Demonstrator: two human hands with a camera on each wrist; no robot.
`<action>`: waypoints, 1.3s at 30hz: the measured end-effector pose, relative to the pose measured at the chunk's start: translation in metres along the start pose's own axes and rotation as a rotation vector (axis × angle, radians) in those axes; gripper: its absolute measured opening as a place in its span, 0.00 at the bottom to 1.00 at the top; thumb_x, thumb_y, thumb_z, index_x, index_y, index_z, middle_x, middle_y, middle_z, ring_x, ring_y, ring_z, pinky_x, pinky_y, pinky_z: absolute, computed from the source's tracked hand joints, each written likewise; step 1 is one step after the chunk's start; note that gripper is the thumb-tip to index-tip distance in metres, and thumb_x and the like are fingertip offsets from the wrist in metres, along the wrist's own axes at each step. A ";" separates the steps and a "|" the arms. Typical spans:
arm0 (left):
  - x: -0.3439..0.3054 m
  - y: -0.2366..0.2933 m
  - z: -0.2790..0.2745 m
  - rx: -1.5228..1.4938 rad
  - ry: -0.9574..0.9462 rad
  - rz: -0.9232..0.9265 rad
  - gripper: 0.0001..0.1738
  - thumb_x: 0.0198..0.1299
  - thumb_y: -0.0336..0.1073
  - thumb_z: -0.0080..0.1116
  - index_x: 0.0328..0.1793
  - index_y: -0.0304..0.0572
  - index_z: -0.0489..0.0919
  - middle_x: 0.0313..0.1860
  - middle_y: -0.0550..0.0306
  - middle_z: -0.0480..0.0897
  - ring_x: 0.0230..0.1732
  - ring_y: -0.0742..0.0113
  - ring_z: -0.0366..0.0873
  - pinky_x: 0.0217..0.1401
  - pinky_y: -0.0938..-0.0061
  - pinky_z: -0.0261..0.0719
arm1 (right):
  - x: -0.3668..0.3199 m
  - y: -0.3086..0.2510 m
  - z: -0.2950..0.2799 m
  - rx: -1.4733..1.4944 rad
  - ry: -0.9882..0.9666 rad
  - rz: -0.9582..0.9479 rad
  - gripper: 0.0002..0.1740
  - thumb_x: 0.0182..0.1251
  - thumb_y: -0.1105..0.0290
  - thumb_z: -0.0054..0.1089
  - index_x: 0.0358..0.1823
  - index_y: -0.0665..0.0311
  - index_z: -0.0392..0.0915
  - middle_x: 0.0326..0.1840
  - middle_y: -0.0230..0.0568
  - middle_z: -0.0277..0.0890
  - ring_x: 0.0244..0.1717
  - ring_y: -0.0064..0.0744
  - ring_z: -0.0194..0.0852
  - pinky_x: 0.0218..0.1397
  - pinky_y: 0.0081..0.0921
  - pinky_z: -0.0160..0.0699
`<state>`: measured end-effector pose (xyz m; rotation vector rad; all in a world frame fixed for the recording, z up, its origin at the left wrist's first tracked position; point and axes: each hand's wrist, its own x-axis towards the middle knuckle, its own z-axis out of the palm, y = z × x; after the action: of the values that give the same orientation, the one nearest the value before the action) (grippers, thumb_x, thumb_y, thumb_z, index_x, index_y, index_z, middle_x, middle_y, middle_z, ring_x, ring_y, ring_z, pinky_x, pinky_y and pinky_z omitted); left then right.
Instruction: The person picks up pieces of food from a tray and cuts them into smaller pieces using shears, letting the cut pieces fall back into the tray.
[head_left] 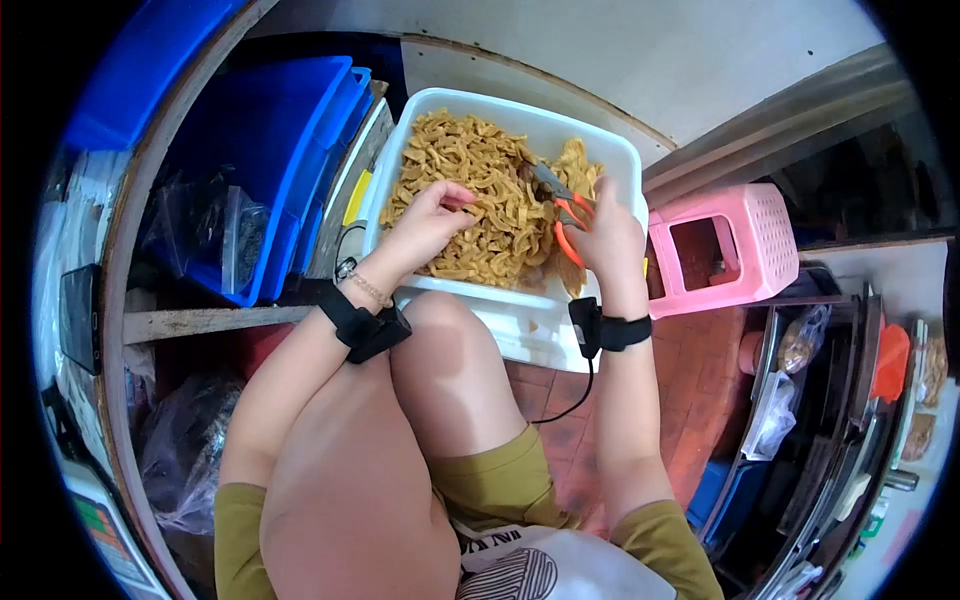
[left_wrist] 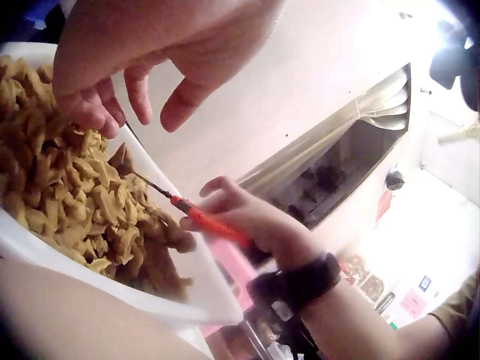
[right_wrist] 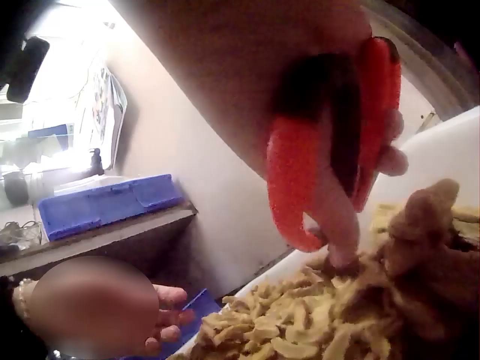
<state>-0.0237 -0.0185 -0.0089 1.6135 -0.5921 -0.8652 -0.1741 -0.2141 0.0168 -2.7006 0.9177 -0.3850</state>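
Note:
A white tub point(head_left: 622, 170) holds a heap of small tan-brown strips point(head_left: 470, 150), with larger pieces point(head_left: 572, 160) at its right end. Over the strips hangs my left hand point(head_left: 430, 225); in the left wrist view the same hand point(left_wrist: 165, 52) has loosely bent, separated fingers and no piece visible between them. My right hand point(head_left: 612, 240) grips the orange-red handles of the scissors point(head_left: 567, 235), whose dark blades point toward the middle of the heap. From the right wrist, the scissors' handles point(right_wrist: 292, 172) show around the fingers; the blades are hidden there.
Blue bins point(head_left: 270, 130) stand on a shelf left of the tub. To the right is a pink plastic stool point(head_left: 770, 245), beside a rack with bags. My knees are close below the tub, and a black cable point(head_left: 575, 405) hangs from the right wrist camera.

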 end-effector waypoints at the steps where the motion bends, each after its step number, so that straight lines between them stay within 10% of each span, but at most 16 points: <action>1: 0.001 0.000 0.000 -0.002 0.005 0.004 0.16 0.61 0.27 0.55 0.55 0.37 0.74 0.50 0.56 0.76 0.55 0.69 0.72 0.60 0.77 0.69 | -0.001 0.006 0.002 -0.001 0.002 -0.006 0.33 0.45 0.66 0.71 0.51 0.64 0.64 0.27 0.48 0.79 0.33 0.56 0.80 0.38 0.46 0.75; 12: 0.000 0.005 0.004 -0.055 0.030 0.113 0.15 0.59 0.26 0.55 0.53 0.35 0.74 0.51 0.56 0.77 0.47 0.73 0.74 0.55 0.78 0.72 | -0.053 0.019 -0.050 0.761 -0.037 0.293 0.35 0.52 0.70 0.75 0.53 0.62 0.56 0.23 0.31 0.75 0.25 0.16 0.68 0.30 0.18 0.67; 19: -0.004 0.015 0.008 -0.029 0.050 0.158 0.24 0.63 0.27 0.52 0.66 0.39 0.67 0.60 0.53 0.74 0.57 0.68 0.73 0.61 0.75 0.70 | -0.075 -0.002 -0.078 0.992 -0.087 0.283 0.35 0.51 0.78 0.72 0.53 0.61 0.55 0.28 0.33 0.76 0.28 0.16 0.70 0.33 0.15 0.68; 25: -0.009 0.027 0.007 0.324 0.137 0.609 0.32 0.64 0.28 0.54 0.74 0.41 0.60 0.71 0.50 0.66 0.73 0.60 0.60 0.73 0.68 0.58 | -0.093 -0.009 -0.076 0.998 -0.270 0.293 0.36 0.50 0.87 0.66 0.56 0.60 0.55 0.29 0.33 0.73 0.33 0.18 0.72 0.38 0.16 0.72; 39: -0.011 0.031 0.005 -0.015 -0.077 0.154 0.14 0.64 0.37 0.61 0.50 0.36 0.75 0.39 0.63 0.79 0.44 0.79 0.73 0.47 0.80 0.73 | -0.109 -0.005 -0.040 1.078 -0.153 0.326 0.34 0.53 0.79 0.73 0.51 0.58 0.54 0.33 0.31 0.73 0.35 0.18 0.68 0.38 0.16 0.69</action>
<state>-0.0317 -0.0200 0.0237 1.5050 -0.7528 -0.8177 -0.2673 -0.1487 0.0377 -1.5528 0.7623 -0.4254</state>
